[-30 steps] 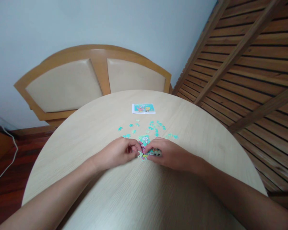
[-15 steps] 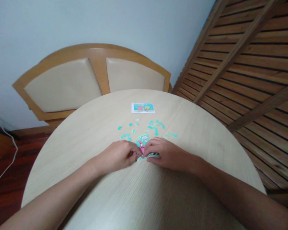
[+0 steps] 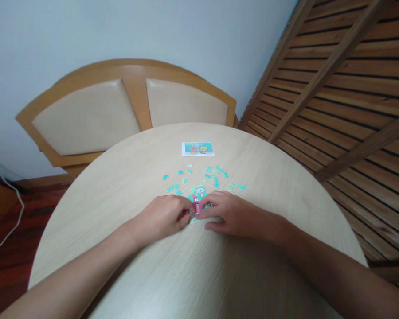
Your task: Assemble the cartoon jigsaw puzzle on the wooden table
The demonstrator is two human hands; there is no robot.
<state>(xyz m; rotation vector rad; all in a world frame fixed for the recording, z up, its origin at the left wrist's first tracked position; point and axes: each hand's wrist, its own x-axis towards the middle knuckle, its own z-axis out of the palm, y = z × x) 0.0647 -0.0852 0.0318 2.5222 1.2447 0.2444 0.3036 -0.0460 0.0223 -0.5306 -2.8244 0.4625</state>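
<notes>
A partly joined jigsaw puzzle [image 3: 196, 202] lies on the round table between my hands, showing a pink starfish figure and a pale-headed figure on turquoise. At its left edge, the fingers of my left hand [image 3: 169, 214] are closed in a pinch on the puzzle's border; the exact piece under them is hidden. From the other side my right hand [image 3: 231, 213] reaches over the puzzle, its fingers stretched out onto the lower part and its thumb apart on the table. Part of the puzzle's right side is covered by this hand.
Loose jigsaw pieces [image 3: 216, 181] are scattered beyond the puzzle, with more pieces [image 3: 174, 188] at the left. Farther back lies a picture sheet [image 3: 198, 149] with the cartoon figures. A padded bench [image 3: 86, 117] stands behind the table [image 3: 146, 274], and a slatted wooden panel [image 3: 335, 97] rises at the right.
My right hand's fingers have straightened and spread from the thumb, shifting over the puzzle's lower part. My left hand stays nearly in place at the left edge.
</notes>
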